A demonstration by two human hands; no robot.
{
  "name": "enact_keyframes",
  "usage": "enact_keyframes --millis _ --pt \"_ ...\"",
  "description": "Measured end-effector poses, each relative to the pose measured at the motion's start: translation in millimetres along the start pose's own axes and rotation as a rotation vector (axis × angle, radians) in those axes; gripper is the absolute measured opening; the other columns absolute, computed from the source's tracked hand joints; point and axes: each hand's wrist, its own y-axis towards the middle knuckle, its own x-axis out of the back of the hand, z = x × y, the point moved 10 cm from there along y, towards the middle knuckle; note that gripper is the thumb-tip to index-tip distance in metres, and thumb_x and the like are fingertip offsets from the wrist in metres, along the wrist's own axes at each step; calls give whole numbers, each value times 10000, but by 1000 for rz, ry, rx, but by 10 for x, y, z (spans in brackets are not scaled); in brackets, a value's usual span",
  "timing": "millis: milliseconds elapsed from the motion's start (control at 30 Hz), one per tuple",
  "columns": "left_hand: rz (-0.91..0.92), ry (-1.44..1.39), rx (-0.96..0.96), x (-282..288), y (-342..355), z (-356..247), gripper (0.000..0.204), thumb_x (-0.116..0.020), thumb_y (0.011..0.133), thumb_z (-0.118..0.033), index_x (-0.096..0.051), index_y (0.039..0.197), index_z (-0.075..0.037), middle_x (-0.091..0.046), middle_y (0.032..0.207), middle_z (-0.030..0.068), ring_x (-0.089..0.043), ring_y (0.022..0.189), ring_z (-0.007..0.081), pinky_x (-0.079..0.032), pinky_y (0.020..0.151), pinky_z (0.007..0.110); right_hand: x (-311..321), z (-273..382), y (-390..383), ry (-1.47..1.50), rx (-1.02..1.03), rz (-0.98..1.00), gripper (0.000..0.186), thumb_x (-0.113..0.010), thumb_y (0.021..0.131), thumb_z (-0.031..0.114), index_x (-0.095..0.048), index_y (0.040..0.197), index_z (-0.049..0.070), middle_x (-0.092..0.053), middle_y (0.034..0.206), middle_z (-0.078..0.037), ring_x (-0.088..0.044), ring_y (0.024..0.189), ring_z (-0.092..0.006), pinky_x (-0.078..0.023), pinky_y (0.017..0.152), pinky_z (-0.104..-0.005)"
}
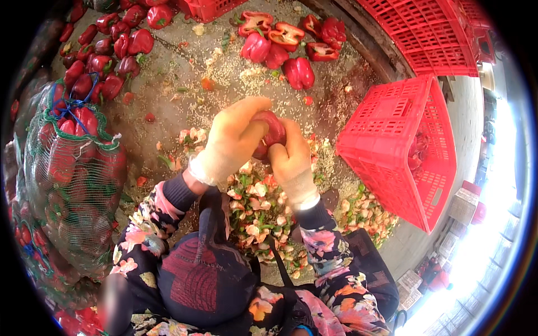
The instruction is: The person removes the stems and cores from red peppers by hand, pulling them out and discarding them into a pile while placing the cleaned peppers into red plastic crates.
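Observation:
A dark red bell pepper is held between my two gloved hands, above the floor in the middle of the view. My left hand, in a yellow-and-white glove, wraps the pepper's left side with its fingers over the top. On the other side my right hand, gloved alike, grips it from the right and below. Part of the pepper is hidden by the fingers, and I cannot make out any knife. Beneath my hands lies a heap of cut pepper cores with pale seeds and green stems.
Beyond my hands lie halved peppers and a whole red pepper. Loose peppers pile up at the far left, above a green net bag full of peppers. A tilted red crate holding red pieces stands at the right; another crate is behind it.

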Motion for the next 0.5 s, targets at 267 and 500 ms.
enact_keyframes --millis 267,500 --pt "8 -808 657 -378 -212 972 197 -648 904 -26 -681 1094 12 -720 990 91 -691 904 167 -563 800 299 52 -406 -203 456 -488 -71 193 -501 850 89 -624 964 -5 -594 682 -48 -488 435 -95 -410 375 -251" --pt "-5 -843 660 -549 -327 1306 310 -670 954 -112 -616 1231 16 -698 1095 126 -690 977 214 -569 848 326 97 -588 -188 429 -478 -137 258 -533 881 87 -623 1094 -28 -631 764 -74 -529 460 -112 -422 377 -263"
